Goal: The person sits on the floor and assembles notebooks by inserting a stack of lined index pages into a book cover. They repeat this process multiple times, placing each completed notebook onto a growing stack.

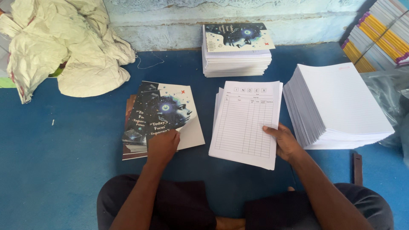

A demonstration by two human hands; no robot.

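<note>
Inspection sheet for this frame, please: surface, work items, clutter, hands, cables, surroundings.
Surface: blue mat, the person sits cross-legged on it.
Work items: pile of printed covers; stack of ruled index sheets; tall stack of lined pages; finished stack topped with a cover by the wall.
Clutter: crumpled white sack at far left; dark flat strip near the right knee.
Hands: left hand rests on the top cover; right hand grips the right edge of the index sheets.
Cables: a thin thread beside the sack, nothing else seen.
Surroundings: worn pale wall; bundled booklets with coloured spines at upper right.
</note>
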